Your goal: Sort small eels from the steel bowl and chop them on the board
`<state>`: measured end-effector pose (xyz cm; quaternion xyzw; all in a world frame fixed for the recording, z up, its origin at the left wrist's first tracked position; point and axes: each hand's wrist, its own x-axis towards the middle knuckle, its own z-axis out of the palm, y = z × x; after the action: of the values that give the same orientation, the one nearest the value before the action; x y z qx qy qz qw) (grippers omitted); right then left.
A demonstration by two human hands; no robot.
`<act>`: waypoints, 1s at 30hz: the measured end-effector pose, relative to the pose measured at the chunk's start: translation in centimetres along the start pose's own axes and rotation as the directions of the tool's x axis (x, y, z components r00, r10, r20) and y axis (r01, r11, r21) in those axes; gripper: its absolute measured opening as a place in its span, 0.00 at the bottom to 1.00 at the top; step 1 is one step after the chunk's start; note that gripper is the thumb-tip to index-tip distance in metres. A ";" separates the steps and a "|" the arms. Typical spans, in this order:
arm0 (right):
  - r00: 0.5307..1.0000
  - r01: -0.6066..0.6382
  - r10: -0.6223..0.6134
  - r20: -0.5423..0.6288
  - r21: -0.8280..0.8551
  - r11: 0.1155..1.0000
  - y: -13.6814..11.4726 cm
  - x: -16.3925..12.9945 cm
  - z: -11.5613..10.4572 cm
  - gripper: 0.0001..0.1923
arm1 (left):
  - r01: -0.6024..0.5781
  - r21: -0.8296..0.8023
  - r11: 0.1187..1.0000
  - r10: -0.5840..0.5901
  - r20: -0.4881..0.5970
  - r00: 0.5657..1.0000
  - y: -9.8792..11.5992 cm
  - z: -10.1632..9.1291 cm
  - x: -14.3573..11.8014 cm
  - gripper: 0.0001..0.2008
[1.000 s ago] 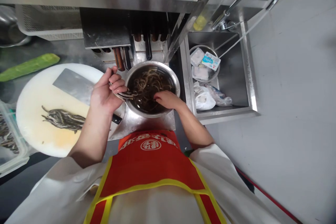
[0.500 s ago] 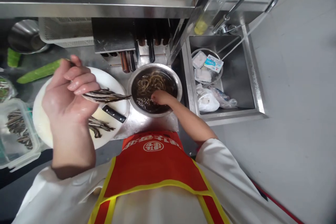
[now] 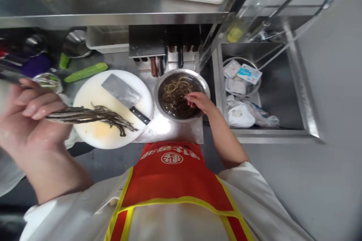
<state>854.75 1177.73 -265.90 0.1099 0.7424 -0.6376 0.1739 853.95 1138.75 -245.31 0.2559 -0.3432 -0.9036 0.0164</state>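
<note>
My left hand (image 3: pixel 39 107), raised at the left, is closed round one end of a bundle of eel strips (image 3: pixel 76 116), dark and slender with pale streaks. Its loose end extends over the round white cutting board (image 3: pixel 93 139); more eel strips (image 3: pixel 120 121) show there, and where the two overlap I cannot separate them. A cleaver (image 3: pixel 120 90) with a black handle lies flat on the board. My right hand (image 3: pixel 199 101) is over the steel bowl (image 3: pixel 158 111) of dark water and brownish strands (image 3: pixel 177 88). Its fingers are pinched, with something thin and pale at the tips.
A cucumber (image 3: pixel 86 72) lies behind the board. Beyond it stand a white basket (image 3: pixel 109 48) and a knife rack (image 3: pixel 147 43). The sink (image 3: pixel 283 94) at right holds packages (image 3: pixel 249 73) and plastic bags (image 3: pixel 240 116). A steel shelf edge (image 3: pixel 113 19) crosses above the counter.
My left hand has moved left with the bundle, uncovering the cleaver blade. My right hand has lifted from the water toward the bowl's right side. The whole view has shifted.
</note>
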 end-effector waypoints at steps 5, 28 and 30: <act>0.997 0.026 -0.027 -0.076 -0.010 1.000 1.0 -1.1 1.1 0.17 | 0.073 -0.223 0.972 -0.028 0.201 0.979 0.1 -3.5 -0.6 0.11; 0.877 -0.022 -0.079 -0.474 -0.204 0.979 2.5 -4.7 7.6 0.22 | 0.008 0.221 0.975 0.059 -0.292 0.955 -6.7 -18.3 17.7 0.13; 0.873 -0.058 -0.101 -0.478 -0.306 0.950 2.5 -5.0 8.1 0.21 | -0.033 0.346 0.938 0.123 -0.242 0.963 -6.6 -19.3 18.5 0.12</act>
<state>861.23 1170.46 -267.20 0.2300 0.8540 -0.4664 -0.0111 847.95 1128.23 -270.04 0.3571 -0.4982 -0.7883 0.0529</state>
